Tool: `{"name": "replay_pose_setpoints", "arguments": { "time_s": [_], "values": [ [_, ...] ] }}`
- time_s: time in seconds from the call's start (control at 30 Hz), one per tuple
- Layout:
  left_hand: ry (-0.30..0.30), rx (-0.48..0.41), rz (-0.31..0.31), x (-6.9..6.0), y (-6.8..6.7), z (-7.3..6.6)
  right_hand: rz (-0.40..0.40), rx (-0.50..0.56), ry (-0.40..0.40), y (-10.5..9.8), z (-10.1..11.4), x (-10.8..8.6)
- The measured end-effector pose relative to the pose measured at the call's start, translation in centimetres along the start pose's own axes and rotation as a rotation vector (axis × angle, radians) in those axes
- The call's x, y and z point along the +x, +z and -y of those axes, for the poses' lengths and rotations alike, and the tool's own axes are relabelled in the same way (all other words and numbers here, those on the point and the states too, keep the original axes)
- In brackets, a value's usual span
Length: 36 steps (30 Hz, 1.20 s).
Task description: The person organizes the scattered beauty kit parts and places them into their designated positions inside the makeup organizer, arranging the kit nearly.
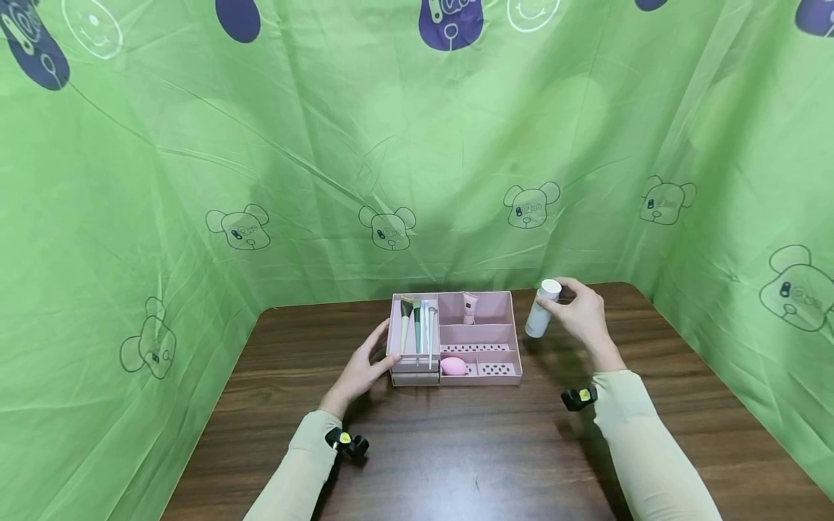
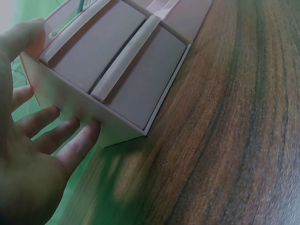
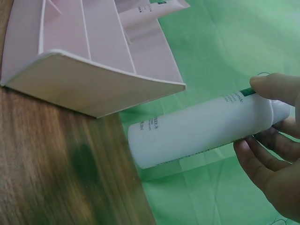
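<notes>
A pink makeup organizer stands on the table. My left hand is at its left side; in the left wrist view, extended fingertips touch the side wall and the thumb rests at the top edge above two drawer fronts. My right hand grips a white lotion bottle near its cap, right of the organizer. In the right wrist view the bottle is apart from the organizer, its base pointing down. Makeup brushes lie in the left compartment, with a pink tube at the back and a pink makeup sponge in front.
The brown wooden table reaches to a green curtain with bear drawings, which hangs behind and at both sides. Small black wrist cameras are strapped to both sleeves. Low dividers split the organizer's right part.
</notes>
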<state>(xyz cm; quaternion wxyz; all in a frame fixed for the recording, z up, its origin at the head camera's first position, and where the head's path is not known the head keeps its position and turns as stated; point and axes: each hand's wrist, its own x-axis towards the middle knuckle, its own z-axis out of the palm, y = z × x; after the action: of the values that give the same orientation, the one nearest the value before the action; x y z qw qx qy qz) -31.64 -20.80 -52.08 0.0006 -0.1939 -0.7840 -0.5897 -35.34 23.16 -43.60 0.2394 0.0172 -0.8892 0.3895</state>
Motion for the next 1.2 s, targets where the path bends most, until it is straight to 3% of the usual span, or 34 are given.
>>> {"name": "replay_pose_setpoints", "arguments": {
  "time_s": [0.47,0.77,1.2],
  "values": [
    [0.014,-0.007,0.012,0.0,0.0,-0.2,0.007,0.05,-0.017,-0.2,2.0,0.7],
    [0.012,-0.015,0.041,-0.9,0.0,-3.5,-0.008,0.072,-0.048,-0.2,3.5,0.8],
    [0.004,-0.013,0.043,-0.9,-0.1,-3.7,-0.009,0.084,-0.059,0.0,4.7,1.2]
  ]
}}
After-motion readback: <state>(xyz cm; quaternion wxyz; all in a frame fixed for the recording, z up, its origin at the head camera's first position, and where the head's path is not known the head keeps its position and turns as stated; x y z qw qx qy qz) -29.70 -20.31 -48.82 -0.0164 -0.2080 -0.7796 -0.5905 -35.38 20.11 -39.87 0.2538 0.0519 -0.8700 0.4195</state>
